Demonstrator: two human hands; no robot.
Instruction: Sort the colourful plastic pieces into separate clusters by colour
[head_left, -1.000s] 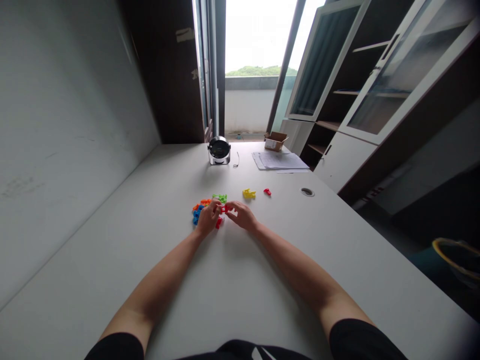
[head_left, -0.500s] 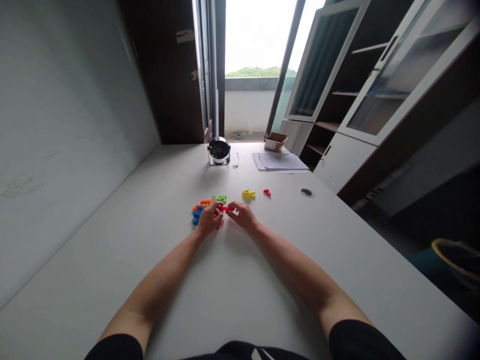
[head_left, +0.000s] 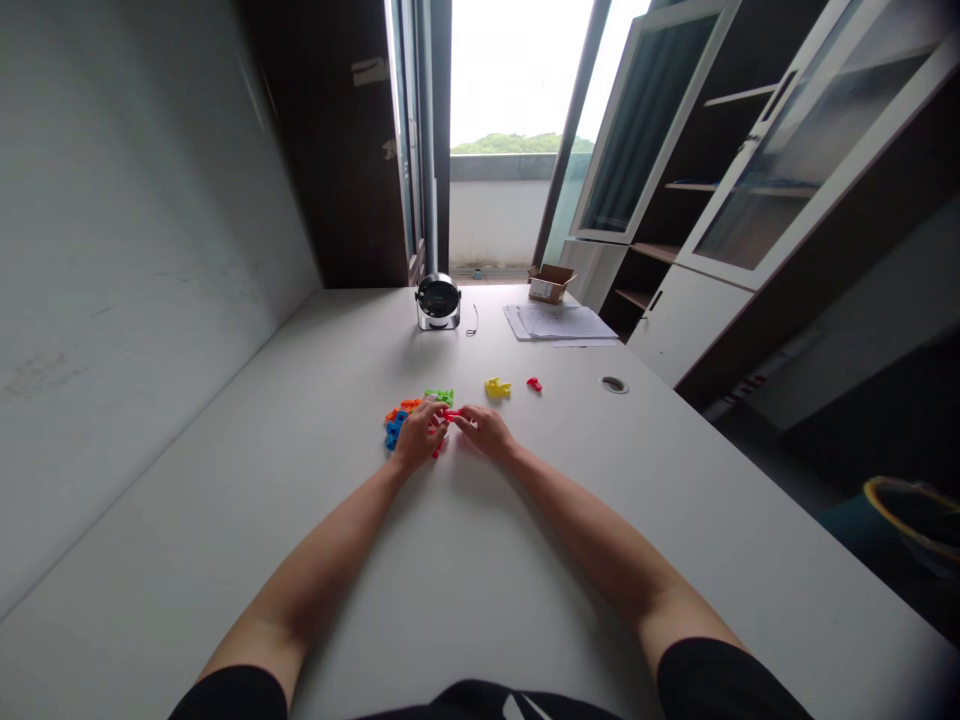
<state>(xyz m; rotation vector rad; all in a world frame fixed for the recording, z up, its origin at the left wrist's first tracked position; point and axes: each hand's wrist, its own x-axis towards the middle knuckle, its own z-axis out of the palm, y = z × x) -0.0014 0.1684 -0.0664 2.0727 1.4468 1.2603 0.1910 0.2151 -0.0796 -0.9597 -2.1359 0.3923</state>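
Red piece sat pinched by both left hand and right hand — uneven pressure could have sprung it loose.

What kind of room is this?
Probably an office or study. It has a big white desk, a pile of papers and a tall glass-door cabinet on the right.

Open desk nearside between the forearms and to the right of the hands; forward, narrow lane between green pieces and yellow piece, small red piece farther right, leftward blocked by blue pieces and orange pieces.
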